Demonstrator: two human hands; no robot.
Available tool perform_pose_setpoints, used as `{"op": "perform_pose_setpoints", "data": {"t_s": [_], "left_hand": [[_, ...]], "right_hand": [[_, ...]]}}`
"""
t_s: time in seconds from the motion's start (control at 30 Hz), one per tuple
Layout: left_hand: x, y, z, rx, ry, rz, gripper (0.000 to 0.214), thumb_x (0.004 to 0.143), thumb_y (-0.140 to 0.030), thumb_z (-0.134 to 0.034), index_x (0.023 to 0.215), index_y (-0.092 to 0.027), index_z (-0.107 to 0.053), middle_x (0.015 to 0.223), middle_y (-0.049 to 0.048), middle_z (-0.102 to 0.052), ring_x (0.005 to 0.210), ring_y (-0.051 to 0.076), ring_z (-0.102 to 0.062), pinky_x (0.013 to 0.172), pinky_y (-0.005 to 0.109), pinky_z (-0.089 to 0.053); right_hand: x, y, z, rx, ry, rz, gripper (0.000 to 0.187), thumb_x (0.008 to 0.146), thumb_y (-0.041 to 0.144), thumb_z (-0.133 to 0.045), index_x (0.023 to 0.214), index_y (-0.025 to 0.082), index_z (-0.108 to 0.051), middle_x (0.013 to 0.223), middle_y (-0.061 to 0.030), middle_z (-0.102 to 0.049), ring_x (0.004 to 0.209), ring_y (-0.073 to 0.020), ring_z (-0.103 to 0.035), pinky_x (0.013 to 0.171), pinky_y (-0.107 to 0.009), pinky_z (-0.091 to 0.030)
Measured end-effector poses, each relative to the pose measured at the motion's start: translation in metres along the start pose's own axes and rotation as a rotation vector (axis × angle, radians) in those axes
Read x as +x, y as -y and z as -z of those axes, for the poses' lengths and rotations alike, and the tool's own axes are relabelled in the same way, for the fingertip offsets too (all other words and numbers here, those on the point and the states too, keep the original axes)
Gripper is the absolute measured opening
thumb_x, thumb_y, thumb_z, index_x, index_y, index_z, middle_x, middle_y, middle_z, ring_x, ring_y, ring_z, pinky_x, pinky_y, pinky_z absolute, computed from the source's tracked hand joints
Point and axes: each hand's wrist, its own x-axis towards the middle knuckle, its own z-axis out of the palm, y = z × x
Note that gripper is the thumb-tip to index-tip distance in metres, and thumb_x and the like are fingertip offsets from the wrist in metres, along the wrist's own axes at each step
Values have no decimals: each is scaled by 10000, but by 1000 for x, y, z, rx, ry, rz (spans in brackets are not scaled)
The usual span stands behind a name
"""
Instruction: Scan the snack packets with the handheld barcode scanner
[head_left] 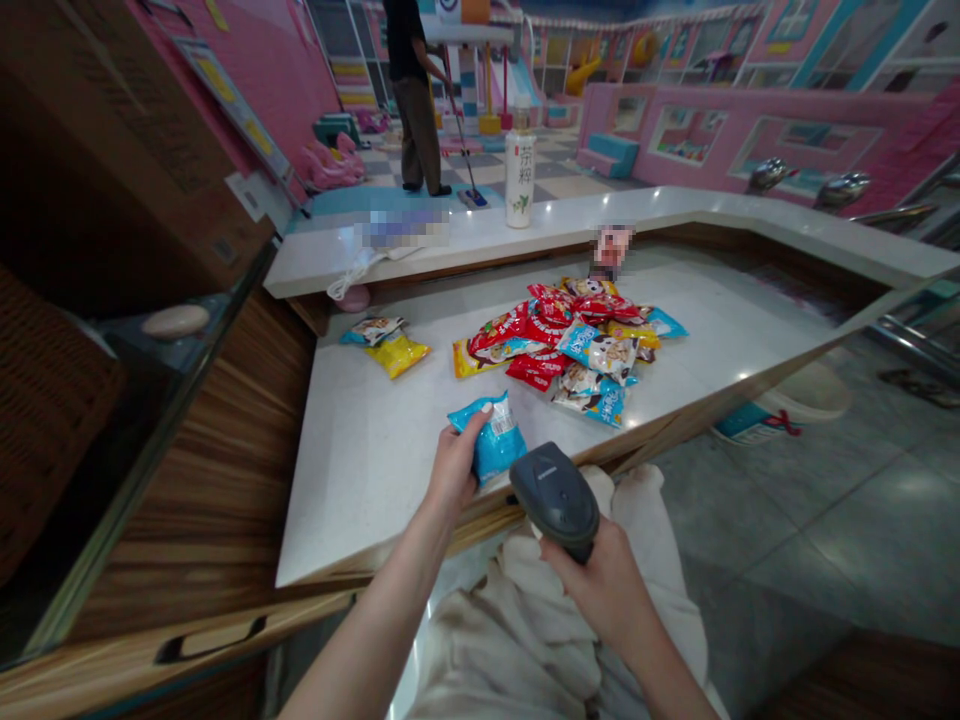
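Left hand (454,468) grips blue snack packet (491,440) above white counter (360,470) — right hand (600,585) wraps grey barcode scanner (555,497), head tilted toward packet.

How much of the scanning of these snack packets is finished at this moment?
Done, it seems: two packets lie apart from the rest on the white counter. In hand: the left hand holds a blue packet, and the right hand holds the scanner close beside it. Left: the large pile of packets further back, so most of the work likely remains.
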Motion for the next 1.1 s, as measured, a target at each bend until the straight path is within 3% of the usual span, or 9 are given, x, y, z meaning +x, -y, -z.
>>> {"op": "perform_pose_setpoints", "data": {"t_s": [0.17,0.27,0.47,0.6,0.7,0.77,0.87,0.97,1.1], "left_hand": [[6,-3,0,-27,-36,73,372,699,-330,-750,1016,-146,-687,886,85,-746,784,233,-718,741,372,-591],[10,-10,-4,28,-44,-31,305,689,-288,-702,966,-165,-670,835,38,-717,751,202,-685,710,327,-568],[18,-46,-43,648,181,-811,281,861,-334,-632,1111,-207,-644,1047,33,-703,932,181,-652,856,295,-513],[34,-69,-94,1089,418,-1302,404,929,-217,-527,1332,-224,-560,1324,70,-631,1205,202,-580,1043,340,-431],[52,-76,-137,1353,494,-1525,449,949,-169,-469,1387,-247,-535,1389,70,-583,1290,217,-514,1104,377,-373],[66,-74,-162,1475,450,-1570,461,966,-174,-445,1414,-253,-515,1377,81,-582,1282,230,-516,1116,404,-351],[87,-63,-181,1614,365,-1508,524,952,-329,-537,1452,-185,-477,1383,145,-560,1286,273,-512,1162,458,-284],[102,-51,-181,1725,388,-1397,643,929,-513,-537,1438,-123,-489,1411,185,-537,1351,321,-456,1205,530,-175],[104,-49,-171,1646,452,-1332,635,941,-541,-495,1437,-144,-501,1472,174,-503,1428,323,-378,1221,539,-118]], "right_hand": [[-1,-5,0,10,-23,-6,167,801,253,-638,901,154,-728,487,8,-638,569,-230,-687,507,-246,-499],[-2,-7,3,7,-33,-11,156,793,257,-635,868,154,-726,483,5,-638,572,-230,-683,498,-243,-495],[-4,-8,16,19,-64,0,179,790,265,-639,883,150,-739,470,6,-627,594,-232,-680,507,-243,-507],[-7,-13,23,28,-83,-21,179,794,303,-649,838,154,-740,440,13,-594,551,-222,-655,485,-244,-499],[-8,-16,26,34,-102,-49,172,787,312,-644,798,161,-727,446,6,-593,541,-220,-647,465,-242,-486],[-8,-16,27,34,-103,-64,177,788,311,-638,808,158,-726,456,1,-602,542,-222,-647,459,-243,-482],[-7,-14,29,37,-97,-71,187,790,313,-633,819,152,-724,456,-2,-605,545,-227,-649,466,-249,-490],[-6,-13,29,44,-94,-72,186,787,318,-627,787,156,-717,464,-8,-613,555,-231,-654,471,-254,-499],[-5,-13,28,51,-92,-69,171,776,318,-628,735,169,-701,511,-27,-647,592,-237,-669,479,-258,-511]]}}
